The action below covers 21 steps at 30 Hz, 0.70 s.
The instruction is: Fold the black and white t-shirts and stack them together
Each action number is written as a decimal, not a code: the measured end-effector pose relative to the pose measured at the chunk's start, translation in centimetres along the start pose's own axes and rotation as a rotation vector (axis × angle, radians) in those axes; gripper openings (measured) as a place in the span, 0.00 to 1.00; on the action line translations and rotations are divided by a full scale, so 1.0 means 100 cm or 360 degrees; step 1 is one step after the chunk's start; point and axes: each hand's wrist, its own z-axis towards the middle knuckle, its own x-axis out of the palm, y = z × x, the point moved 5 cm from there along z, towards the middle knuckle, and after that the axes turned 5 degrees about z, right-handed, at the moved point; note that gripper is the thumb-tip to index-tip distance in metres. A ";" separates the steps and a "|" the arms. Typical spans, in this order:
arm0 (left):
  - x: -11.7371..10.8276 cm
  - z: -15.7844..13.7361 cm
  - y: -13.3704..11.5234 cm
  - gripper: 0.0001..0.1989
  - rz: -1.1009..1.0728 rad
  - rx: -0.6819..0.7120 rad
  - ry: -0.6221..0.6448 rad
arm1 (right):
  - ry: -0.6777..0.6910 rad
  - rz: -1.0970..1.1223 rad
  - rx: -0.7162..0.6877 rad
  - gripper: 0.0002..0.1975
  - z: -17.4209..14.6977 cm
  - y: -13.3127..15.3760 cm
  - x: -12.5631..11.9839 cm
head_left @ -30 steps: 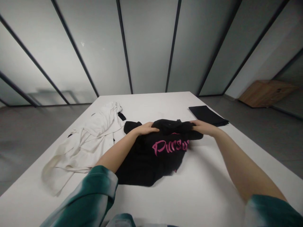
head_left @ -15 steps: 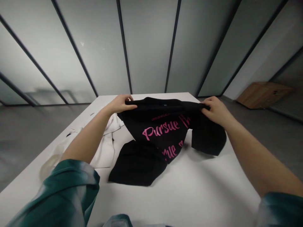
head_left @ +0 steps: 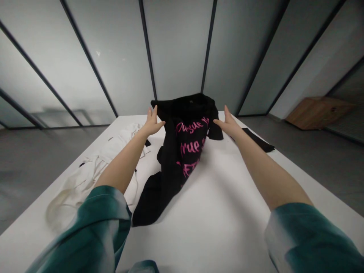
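- Your left hand (head_left: 151, 123) is up at the left edge of a black cloth garment with pink script lettering, its thumb and index finger spread wide apart and not pinched together; you cannot tell whether the fingertips still meet the fabric.
- Your right hand (head_left: 231, 126) is at the garment's right edge, fingers likewise wide, the thumb pointing in at the cloth; contact there cannot be told either.
- The black garment (head_left: 172, 151) is between your two hands, its upper part raised past the far edge of the white table (head_left: 222, 227), its lower left end trailing toward you. The lettering (head_left: 192, 146) faces you, with "Pursue" and "true" readable.
- To the left of the garment, under and beside your forearm, you have crumpled white clothing (head_left: 88, 174) on the table.
- Beyond your right hand, near the table's right edge, is a flat black piece of cloth (head_left: 258, 141), partly behind your wrist.
- Your rolled teal-and-white sleeve (head_left: 96, 223) shows at lower left.
- Farther off are frosted panels (head_left: 179, 45) and a brown wooden cabinet (head_left: 315, 113).
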 end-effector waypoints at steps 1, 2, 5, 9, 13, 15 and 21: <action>0.001 -0.005 -0.006 0.38 -0.0050 0.0084 -0.0084 | -0.0021 0.0027 -0.0092 0.36 -0.004 0.003 0.003; 0.004 -0.011 -0.010 0.40 -0.0068 0.0132 -0.0110 | 0.0014 0.0026 -0.0140 0.36 -0.012 0.003 0.008; 0.025 -0.039 -0.007 0.35 0.0085 -0.0038 0.0163 | 0.0339 -0.0050 -0.0106 0.28 -0.048 -0.003 0.036; 0.059 -0.085 0.021 0.36 0.0238 -0.0496 0.0758 | 0.0903 -0.0287 -0.0066 0.17 -0.110 -0.014 0.083; 0.082 -0.117 0.028 0.34 0.0009 -0.0370 0.0738 | 0.1005 -0.0496 -0.0098 0.21 -0.147 -0.010 0.114; 0.091 -0.127 0.021 0.31 -0.0116 -0.0200 0.0614 | 0.0967 -0.0531 -0.0052 0.25 -0.152 -0.003 0.127; 0.118 -0.132 -0.002 0.19 -0.0690 -0.0258 0.0545 | 0.0854 -0.0286 -0.0015 0.32 -0.144 0.032 0.170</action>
